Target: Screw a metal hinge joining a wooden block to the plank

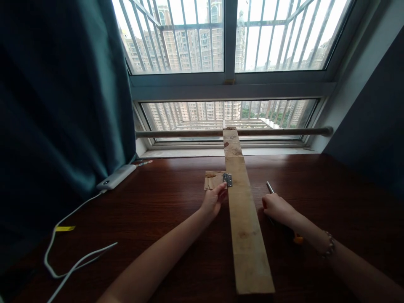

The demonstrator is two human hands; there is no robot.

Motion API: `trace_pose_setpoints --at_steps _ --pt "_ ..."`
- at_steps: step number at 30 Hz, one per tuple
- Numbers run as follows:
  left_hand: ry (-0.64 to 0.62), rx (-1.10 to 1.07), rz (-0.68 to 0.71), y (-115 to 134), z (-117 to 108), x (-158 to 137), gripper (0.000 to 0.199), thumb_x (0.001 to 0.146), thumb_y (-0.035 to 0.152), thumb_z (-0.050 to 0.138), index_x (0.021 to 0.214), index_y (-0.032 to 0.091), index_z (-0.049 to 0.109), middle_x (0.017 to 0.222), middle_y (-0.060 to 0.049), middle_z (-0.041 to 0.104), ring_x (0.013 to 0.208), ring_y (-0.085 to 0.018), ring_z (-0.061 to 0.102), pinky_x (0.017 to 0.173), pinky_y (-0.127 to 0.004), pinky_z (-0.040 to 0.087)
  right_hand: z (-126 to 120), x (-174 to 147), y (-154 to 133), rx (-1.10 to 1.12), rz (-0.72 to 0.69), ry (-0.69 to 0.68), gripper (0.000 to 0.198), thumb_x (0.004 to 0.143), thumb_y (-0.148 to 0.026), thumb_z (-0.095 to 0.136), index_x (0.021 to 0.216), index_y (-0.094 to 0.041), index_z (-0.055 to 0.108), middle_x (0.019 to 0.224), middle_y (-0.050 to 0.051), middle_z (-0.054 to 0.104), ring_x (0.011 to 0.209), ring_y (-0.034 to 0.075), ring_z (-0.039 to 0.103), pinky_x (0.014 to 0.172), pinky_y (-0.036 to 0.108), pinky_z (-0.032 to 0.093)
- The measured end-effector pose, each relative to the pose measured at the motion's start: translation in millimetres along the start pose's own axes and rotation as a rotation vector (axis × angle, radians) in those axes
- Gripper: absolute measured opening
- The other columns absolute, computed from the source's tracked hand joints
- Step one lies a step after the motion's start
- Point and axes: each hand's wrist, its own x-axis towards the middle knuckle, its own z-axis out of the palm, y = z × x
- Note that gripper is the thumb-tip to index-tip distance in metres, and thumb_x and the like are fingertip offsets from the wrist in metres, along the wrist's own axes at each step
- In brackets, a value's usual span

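A long pale wooden board [248,227] lies on the dark table, running away from me towards the window. Beside its left edge is a small wooden block [213,180]. A metal hinge [227,180] with screw holes spans the seam between board and block. My left hand [214,200] is closed at the block's near edge, thumb and finger pinching at the hinge. To the right of the board, my right hand [279,208] is closed over what looks like a screwdriver [270,187]. Its thin metal shaft sticks out ahead, and an orange part shows under the wrist; the fingertips are hidden.
The board's far end reaches a horizontal rail [189,134] before the barred window. At the left lie a white power strip [116,177], a white cable [47,256] and a yellow strip [65,229]. A dark teal curtain [78,84] hangs there.
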Motion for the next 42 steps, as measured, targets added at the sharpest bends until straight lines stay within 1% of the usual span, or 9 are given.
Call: trace_pose_setpoints --at_steps 3,6,9,12,17,23,29,35,42 --pt "0.011 0.003 -0.011 0.3 -0.2 0.0 0.017 0.061 0.009 0.068 0.075 0.013 0.062 0.078 -0.004 0.067 0.066 -0.011 0.062 0.059 -0.019 0.047 -21.8 13.4 -12.2 0.149 -0.022 0.079 0.012 0.062 -0.009 0.055 0.063 -0.017 0.063 0.058 0.002 0.062 0.055 0.013 0.057 0.051 0.021 0.039" --pt "-0.013 -0.011 -0.007 -0.4 -0.2 0.1 0.018 0.06 0.009 0.069 0.076 0.013 0.062 0.08 -0.005 0.067 0.067 -0.012 0.062 0.062 -0.021 0.048 -41.6 30.2 -35.2 0.39 -0.118 0.296 0.015 0.071 -0.02 0.052 0.075 -0.017 0.065 0.063 0.001 0.064 0.057 0.013 0.059 0.053 0.022 0.043" --pt "-0.015 -0.042 -0.002 -1.2 0.6 -0.4 0.02 0.06 0.009 0.069 0.077 0.013 0.062 0.079 -0.005 0.068 0.066 -0.013 0.062 0.061 -0.022 0.048 -41.8 47.6 -60.8 0.626 -0.176 0.436 0.019 0.075 -0.025 0.05 0.082 -0.015 0.064 0.069 0.004 0.066 0.06 0.014 0.062 0.053 0.023 0.047" --pt "0.016 -0.056 -0.003 -0.8 1.9 -1.9 0.019 0.06 0.008 0.068 0.077 0.013 0.062 0.076 -0.004 0.067 0.062 -0.011 0.061 0.056 -0.019 0.047 -28.3 63.1 -78.3 0.646 -0.189 0.515 0.015 0.073 -0.024 0.053 0.079 -0.015 0.064 0.072 0.005 0.066 0.062 0.015 0.062 0.057 0.025 0.048" --pt "0.006 -0.063 0.004 0.8 3.2 -5.4 0.017 0.06 0.007 0.067 0.075 0.013 0.063 0.072 -0.002 0.067 0.061 -0.009 0.06 0.057 -0.018 0.046 -13.4 75.5 -88.5 0.509 -0.26 0.599 0.012 0.073 -0.019 0.053 0.078 -0.016 0.065 0.076 0.005 0.065 0.066 0.014 0.06 0.062 0.025 0.046" --pt "-0.018 -0.06 0.039 -2.0 2.2 -3.6 0.018 0.059 0.008 0.069 0.076 0.012 0.064 0.076 -0.005 0.067 0.065 -0.012 0.061 0.059 -0.02 0.048 -9.3 74.0 -90.6 0.417 -0.338 0.651 0.013 0.077 -0.015 0.049 0.079 -0.016 0.063 0.078 0.005 0.061 0.066 0.014 0.057 0.061 0.023 0.044" --pt "-0.042 -0.042 0.053 -6.6 0.4 2.3 0.017 0.062 0.01 0.067 0.079 0.013 0.064 0.081 -0.006 0.068 0.071 -0.014 0.062 0.064 -0.022 0.049 -7.3 71.1 -83.7 0.374 -0.379 0.635 0.014 0.079 -0.015 0.048 0.081 -0.017 0.062 0.081 0.004 0.06 0.068 0.013 0.057 0.061 0.021 0.043" --pt "-0.038 -0.048 0.05 -7.6 -0.2 4.6 0.019 0.062 0.011 0.067 0.081 0.014 0.064 0.077 -0.005 0.067 0.067 -0.012 0.061 0.06 -0.021 0.047 -5.2 69.7 -82.9 0.266 -0.403 0.655 0.015 0.082 -0.017 0.047 0.083 -0.017 0.062 0.082 0.005 0.06 0.074 0.014 0.059 0.065 0.022 0.043" --pt "0.011 -0.07 0.069 -5.4 0.4 4.0 0.019 0.062 0.012 0.067 0.081 0.013 0.064 0.08 -0.005 0.067 0.067 -0.012 0.061 0.059 -0.02 0.046 -13.6 61.0 -86.4 0.174 -0.588 0.516 0.02 0.085 -0.015 0.042 0.091 -0.017 0.06 0.087 0.005 0.059 0.074 0.012 0.057 0.064 0.02 0.043"
